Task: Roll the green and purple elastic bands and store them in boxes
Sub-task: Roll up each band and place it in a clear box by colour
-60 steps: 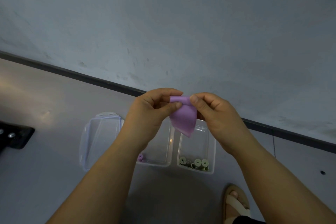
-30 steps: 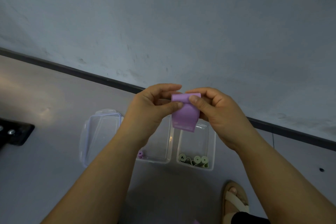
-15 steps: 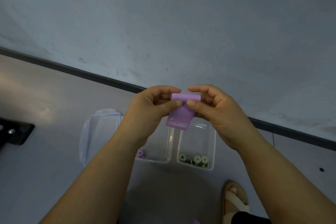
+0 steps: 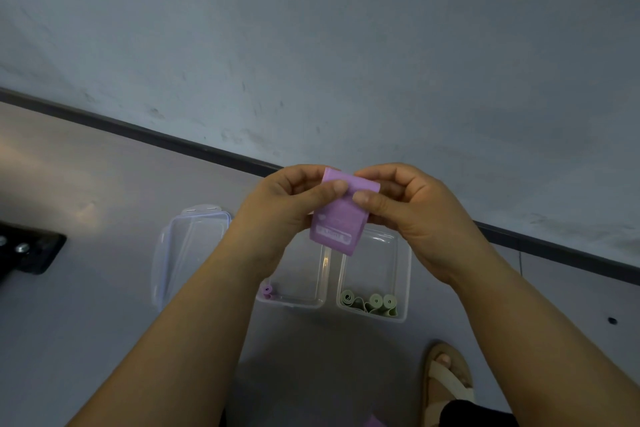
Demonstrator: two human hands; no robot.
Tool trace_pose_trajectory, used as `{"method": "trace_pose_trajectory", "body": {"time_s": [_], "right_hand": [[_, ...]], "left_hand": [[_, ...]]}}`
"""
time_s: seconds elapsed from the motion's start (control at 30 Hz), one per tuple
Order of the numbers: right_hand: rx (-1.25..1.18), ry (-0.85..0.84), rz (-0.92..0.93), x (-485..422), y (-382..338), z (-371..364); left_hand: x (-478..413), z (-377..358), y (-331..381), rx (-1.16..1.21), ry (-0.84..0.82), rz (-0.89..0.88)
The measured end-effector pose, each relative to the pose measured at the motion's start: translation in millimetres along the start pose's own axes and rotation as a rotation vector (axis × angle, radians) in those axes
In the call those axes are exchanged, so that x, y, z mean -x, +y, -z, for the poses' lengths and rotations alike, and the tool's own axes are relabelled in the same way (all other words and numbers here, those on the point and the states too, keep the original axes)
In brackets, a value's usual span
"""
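Note:
A purple elastic band is held in the air above the boxes, its top edge curled over. My left hand and my right hand both pinch that top edge between thumb and fingers; the loose end with a white label hangs down. On the floor below stand two clear boxes: the left box holds a rolled purple band at its near left corner, the right box holds several rolled green bands.
A clear lid with a bluish rim lies left of the boxes. A black object with bolts sits at the far left. My sandalled foot is at the lower right. A dark baseboard runs along the wall.
Both hands kept pinching the band's top edge, and the band turned so that its hanging end now shows a white label. The view shifted slightly.

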State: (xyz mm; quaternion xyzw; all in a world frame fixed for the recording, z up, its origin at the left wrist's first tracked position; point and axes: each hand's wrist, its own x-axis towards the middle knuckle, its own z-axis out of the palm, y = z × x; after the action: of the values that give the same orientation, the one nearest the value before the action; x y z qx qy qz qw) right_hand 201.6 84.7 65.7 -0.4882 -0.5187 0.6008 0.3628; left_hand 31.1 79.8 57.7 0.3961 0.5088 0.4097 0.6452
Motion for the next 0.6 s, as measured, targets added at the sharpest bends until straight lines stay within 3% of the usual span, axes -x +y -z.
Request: {"method": "trace_pose_trajectory", "body": {"time_s": [0.13, 0.37, 0.6], "right_hand": [[0.06, -0.144, -0.001, 3.8, -4.4, 7.2], [0.145, -0.461, -0.033, 9.3, -11.2, 13.2], [0.135, -0.47, 0.004, 11.9, -12.9, 12.8]], "left_hand": [[0.1, 7.6, 1.7, 0.118, -0.121, 0.083], [4.7, 10.4, 0.2, 0.205, -0.521, 0.218], [4.5, 10.1, -1.9, 0.191, -0.548, 0.252]]}}
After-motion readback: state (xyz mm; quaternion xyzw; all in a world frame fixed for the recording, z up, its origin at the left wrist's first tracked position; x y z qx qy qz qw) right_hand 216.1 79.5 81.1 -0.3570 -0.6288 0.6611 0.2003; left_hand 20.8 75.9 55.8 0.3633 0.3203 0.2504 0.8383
